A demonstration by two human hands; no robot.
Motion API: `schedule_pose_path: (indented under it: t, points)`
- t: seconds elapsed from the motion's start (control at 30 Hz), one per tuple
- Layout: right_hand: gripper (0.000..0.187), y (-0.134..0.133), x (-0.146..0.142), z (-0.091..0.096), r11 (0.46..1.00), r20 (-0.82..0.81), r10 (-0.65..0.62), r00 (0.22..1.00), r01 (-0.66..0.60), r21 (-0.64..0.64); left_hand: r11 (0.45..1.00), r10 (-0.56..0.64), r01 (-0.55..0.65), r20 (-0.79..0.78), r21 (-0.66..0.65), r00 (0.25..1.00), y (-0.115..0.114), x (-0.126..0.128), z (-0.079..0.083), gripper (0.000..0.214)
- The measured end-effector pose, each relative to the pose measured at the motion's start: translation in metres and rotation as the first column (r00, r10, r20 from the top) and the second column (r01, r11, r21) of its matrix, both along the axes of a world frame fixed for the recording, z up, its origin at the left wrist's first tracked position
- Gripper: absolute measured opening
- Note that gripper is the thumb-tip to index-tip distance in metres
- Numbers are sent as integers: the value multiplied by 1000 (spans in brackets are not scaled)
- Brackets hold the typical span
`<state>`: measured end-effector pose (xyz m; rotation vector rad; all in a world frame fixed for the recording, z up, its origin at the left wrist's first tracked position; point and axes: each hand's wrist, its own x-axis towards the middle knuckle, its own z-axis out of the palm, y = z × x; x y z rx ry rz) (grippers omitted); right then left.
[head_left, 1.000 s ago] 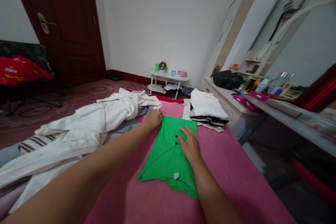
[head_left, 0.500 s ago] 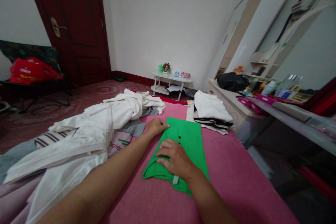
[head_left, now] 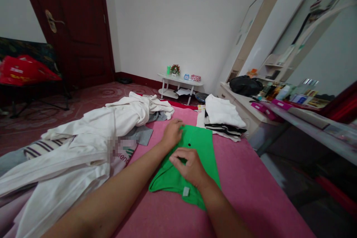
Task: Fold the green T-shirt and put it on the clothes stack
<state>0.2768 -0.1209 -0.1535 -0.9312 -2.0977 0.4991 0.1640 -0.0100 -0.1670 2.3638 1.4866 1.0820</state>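
Observation:
A green garment (head_left: 200,145) with small black buttons lies partly folded on the pink bedcover (head_left: 240,182). My left hand (head_left: 173,132) grips its far left corner with curled fingers. My right hand (head_left: 188,166) rests on the garment's middle, fingers pinched on the cloth near a button. A small white label shows at the near hem, close to my right wrist.
A heap of white and grey clothes (head_left: 92,134) lies to the left. A folded stack of white and black clothes (head_left: 223,117) sits at the bed's far right. A dresser (head_left: 251,104) with bottles stands right, a small white table (head_left: 180,81) by the wall, a dark door (head_left: 72,26) at left.
My right hand slid from the garment's right side to its middle and closed into a pinch. My left hand moved a little right along the far edge, which now lies folded over.

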Motion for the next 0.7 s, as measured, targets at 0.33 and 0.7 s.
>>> schedule_pose_path:
  t: [0.33, 0.7]
  points:
    - [59, 38, 57, -32, 752, 398, -610, 685, 659, 17, 970, -212, 160, -310, -185, 927, -1, 6, -30, 62]
    - [47, 36, 62, -40, 680, 459, -682, 569, 724, 112, 988, 42, -78, -259, -132, 965, -21, 5, -25, 61]
